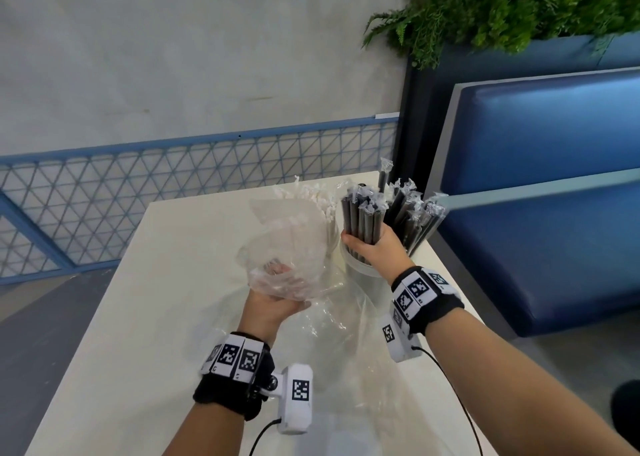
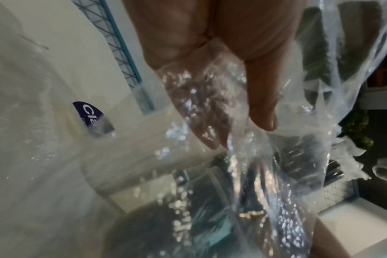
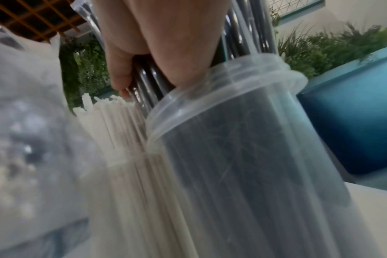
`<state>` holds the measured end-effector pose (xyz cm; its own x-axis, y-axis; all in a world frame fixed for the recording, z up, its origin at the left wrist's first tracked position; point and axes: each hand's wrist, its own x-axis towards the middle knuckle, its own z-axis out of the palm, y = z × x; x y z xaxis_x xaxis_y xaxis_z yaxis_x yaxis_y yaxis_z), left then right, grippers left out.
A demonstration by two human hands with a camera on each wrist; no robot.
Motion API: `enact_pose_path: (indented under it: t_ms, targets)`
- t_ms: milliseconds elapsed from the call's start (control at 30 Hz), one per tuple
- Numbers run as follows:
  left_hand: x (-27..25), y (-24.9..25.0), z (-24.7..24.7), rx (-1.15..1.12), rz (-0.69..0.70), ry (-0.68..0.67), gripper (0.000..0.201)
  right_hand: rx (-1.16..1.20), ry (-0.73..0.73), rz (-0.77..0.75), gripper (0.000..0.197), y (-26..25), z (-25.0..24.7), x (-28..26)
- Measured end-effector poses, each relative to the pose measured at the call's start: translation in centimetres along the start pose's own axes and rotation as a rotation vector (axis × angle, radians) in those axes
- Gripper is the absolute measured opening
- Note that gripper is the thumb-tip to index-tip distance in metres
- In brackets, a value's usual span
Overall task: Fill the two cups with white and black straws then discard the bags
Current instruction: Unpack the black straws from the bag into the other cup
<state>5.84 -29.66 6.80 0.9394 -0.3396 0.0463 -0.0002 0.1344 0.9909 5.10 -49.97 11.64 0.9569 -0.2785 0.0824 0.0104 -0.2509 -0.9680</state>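
Note:
My right hand [image 1: 367, 249] grips a bundle of wrapped black straws [image 1: 362, 220] whose lower ends stand inside a clear plastic cup [image 1: 360, 268]. More black straws [image 1: 415, 220] lean out of the same cup on its right. In the right wrist view my fingers [image 3: 119, 75] wrap the black straws [image 3: 148, 75] just above the cup rim [image 3: 227, 97]. A second cup of white straws [image 1: 320, 197] stands to the left, half hidden by a crumpled clear bag [image 1: 291, 247] that my left hand [image 1: 277, 293] holds up. In the left wrist view, my fingers [image 2: 263, 111] lie in the clear bag [image 2: 210, 104].
Another clear bag [image 1: 346, 344] lies flat on the white table [image 1: 138, 317] between my forearms. A blue padded bench [image 1: 540, 241] runs along the table's right side, with a planter of ferns [image 1: 502, 2] behind it. A blue mesh railing [image 1: 173, 171] stands beyond the far edge.

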Motion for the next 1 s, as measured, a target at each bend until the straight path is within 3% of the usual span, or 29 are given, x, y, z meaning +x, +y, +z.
enact_pose_path:
  t_ms: [100, 167, 233, 333, 400, 500, 533, 600, 633, 700, 767, 800, 867, 933, 1000]
  targets:
    - [-0.5, 0.1, -0.5, -0.102, 0.01, 0.051, 0.047, -0.113, 0.077, -0.037, 0.084, -0.1, -0.1, -0.1]
    - [-0.7, 0.0, -0.9, -0.25, -0.02, 0.096, 0.067, -0.167, 0.176, -0.165, 0.106, -0.4, -0.3, -1.3]
    - [-1.1, -0.2, -1.3, -0.345, -0.036, 0.139, 0.068, -0.169, 0.291, -0.346, 0.106, -0.6, -0.7, -3.2]
    - [-2.1, -0.5, -1.7, -0.441, -0.039, 0.169, 0.066, -0.147, 0.364, -0.519, 0.071, 0.9, -1.4, -6.5]
    - [-2.5, -1.1, -2.1, -0.478, -0.048, 0.212, 0.044, -0.123, 0.231, -0.422, 0.051, 3.2, -1.9, -8.3]
    - [-2.8, -1.5, -1.9, -0.515, -0.116, 0.29, 0.011, -0.036, -0.113, -0.009, 0.06, 5.8, -1.7, -10.4]
    - [-2.8, -1.7, -1.7, -0.527, -0.132, 0.291, 0.01, 0.053, -0.196, 0.111, 0.063, 6.6, -1.4, -10.7]
    - [-2.8, -2.1, -1.0, -0.532, -0.153, 0.298, 0.039, 0.246, -0.224, 0.217, 0.05, 7.5, -1.0, -11.1]
    - [-2.9, -2.3, -0.7, -0.451, -0.153, 0.353, 0.058, 0.286, -0.197, 0.219, 0.04, 7.6, -1.0, -11.2]
    - [-3.1, -2.1, -0.4, -0.065, -0.093, 0.572, 0.087, 0.283, -0.154, 0.229, 0.025, 7.8, -1.4, -11.1]
    - [-3.3, -1.8, -0.9, 0.373, 0.121, 0.646, 0.099, 0.255, -0.167, 0.258, 0.02, 7.9, -2.0, -11.0]
    - [-3.4, -1.7, -1.4, 0.596, 0.215, 0.575, 0.096, 0.236, -0.178, 0.27, 0.022, 8.0, -2.3, -11.1]
    - [-3.3, -1.4, -1.8, 0.98, 0.19, 0.334, 0.073, 0.202, -0.185, 0.291, 0.026, 8.2, -2.9, -11.1]
    - [-3.2, -1.3, -1.6, 0.955, 0.03, 0.172, 0.051, 0.162, -0.169, 0.298, 0.02, 8.5, -2.9, -11.0]
    - [-2.8, -1.6, -1.3, 0.774, 0.01, 0.209, 0.031, 0.108, -0.151, 0.304, 0.017, 8.8, -2.6, -10.8]
